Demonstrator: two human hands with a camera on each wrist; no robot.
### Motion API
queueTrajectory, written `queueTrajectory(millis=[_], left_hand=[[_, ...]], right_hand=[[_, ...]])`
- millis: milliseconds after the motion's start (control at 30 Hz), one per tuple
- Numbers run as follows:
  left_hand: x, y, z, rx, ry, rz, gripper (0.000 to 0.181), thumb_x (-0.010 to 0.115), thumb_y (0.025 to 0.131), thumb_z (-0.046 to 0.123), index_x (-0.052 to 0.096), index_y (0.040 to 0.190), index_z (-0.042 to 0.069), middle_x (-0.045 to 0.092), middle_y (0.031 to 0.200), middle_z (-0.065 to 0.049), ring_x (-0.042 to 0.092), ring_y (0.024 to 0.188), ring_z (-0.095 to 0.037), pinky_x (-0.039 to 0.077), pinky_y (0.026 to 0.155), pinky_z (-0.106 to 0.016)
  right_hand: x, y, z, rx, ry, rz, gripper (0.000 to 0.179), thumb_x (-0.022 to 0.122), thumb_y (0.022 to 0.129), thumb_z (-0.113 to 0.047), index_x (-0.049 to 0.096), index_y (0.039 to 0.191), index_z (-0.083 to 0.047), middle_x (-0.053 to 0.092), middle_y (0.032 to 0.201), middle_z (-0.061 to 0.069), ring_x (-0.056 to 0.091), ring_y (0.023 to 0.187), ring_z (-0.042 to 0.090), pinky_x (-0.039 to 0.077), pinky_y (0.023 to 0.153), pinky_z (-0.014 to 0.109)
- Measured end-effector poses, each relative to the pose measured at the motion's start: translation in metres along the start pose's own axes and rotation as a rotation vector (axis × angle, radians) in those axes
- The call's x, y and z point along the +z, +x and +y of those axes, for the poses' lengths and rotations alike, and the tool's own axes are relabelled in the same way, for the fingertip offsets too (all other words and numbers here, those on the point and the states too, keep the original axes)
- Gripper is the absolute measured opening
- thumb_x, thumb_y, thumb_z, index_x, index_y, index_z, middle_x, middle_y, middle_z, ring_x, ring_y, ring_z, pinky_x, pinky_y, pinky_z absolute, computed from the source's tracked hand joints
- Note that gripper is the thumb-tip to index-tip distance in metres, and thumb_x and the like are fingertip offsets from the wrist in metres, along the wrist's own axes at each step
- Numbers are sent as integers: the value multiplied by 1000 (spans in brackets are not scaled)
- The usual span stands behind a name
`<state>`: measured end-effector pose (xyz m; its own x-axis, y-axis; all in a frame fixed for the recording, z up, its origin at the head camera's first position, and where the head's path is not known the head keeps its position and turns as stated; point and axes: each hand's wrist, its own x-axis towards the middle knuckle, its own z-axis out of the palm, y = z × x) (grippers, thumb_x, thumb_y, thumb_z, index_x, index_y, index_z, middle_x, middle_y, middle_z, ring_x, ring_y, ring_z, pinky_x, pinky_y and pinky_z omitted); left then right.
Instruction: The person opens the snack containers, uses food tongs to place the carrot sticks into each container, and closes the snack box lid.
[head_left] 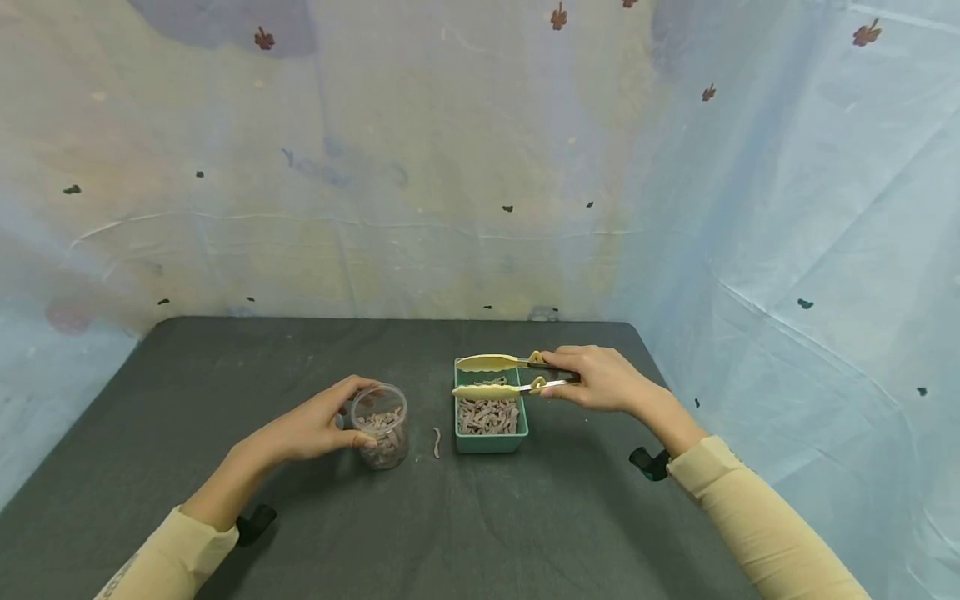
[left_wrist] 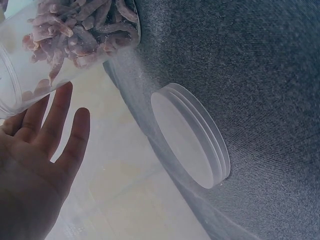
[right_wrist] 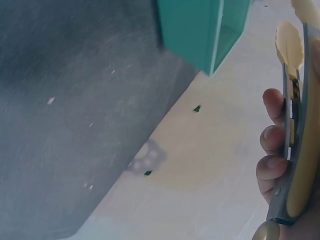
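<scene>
A clear plastic jar (head_left: 388, 452) of brownish strips stands on the table, its mouth uncovered. My left hand (head_left: 313, 427) holds it from the left, thumb at the near side and fingers behind. Part of the jar and its strips (left_wrist: 82, 32) also show in the left wrist view. My right hand (head_left: 603, 382) grips a pair of yellow-tipped tongs (head_left: 487, 392) by the handles. The spread tong tips lie over a green rectangular box (head_left: 491, 445), with nothing seen between them. Similar strips (head_left: 487, 417) fill the box's near part.
One loose strip (head_left: 437, 442) lies on the dark tabletop (head_left: 420, 533) between jar and box. A round translucent lid (left_wrist: 187, 137) shows on the cloth in the left wrist view. Small crumbs (right_wrist: 51, 100) dot the table on the right. A pale patterned sheet (head_left: 420, 167) hangs behind.
</scene>
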<state>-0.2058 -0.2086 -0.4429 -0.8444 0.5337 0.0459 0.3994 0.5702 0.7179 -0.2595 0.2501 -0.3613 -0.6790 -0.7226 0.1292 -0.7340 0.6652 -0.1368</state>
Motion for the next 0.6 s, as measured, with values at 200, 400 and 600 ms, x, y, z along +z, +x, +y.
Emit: queueTrajectory(millis=[200, 400, 600], left_hand=[[0, -1, 0, 1, -5, -5, 77, 81, 91, 43, 42, 152, 15, 50, 150, -12, 46, 140, -43, 48, 96, -61], [-1, -1, 0, -5, -15, -6, 78, 81, 91, 44, 42, 152, 15, 50, 151, -12, 46, 139, -43, 49, 96, -62], [-1, -1, 0, -10, -9, -3, 78, 81, 91, 44, 42, 152, 16, 51, 150, -11, 47, 139, -42, 50, 94, -59]], right_hand=[[-3, -2, 7, 24, -88, -93, 72, 75, 93, -52, 60, 147, -8, 68, 111, 1, 53, 69, 3, 43, 59, 26], [-4, 4, 6, 38, -148, -200, 81, 74, 91, -59, 55, 152, -10, 67, 124, 6, 67, 88, 16, 54, 68, 35], [-3, 12, 4, 48, -176, -264, 83, 75, 90, -60, 54, 153, -10, 66, 130, 8, 70, 100, 21, 57, 76, 41]])
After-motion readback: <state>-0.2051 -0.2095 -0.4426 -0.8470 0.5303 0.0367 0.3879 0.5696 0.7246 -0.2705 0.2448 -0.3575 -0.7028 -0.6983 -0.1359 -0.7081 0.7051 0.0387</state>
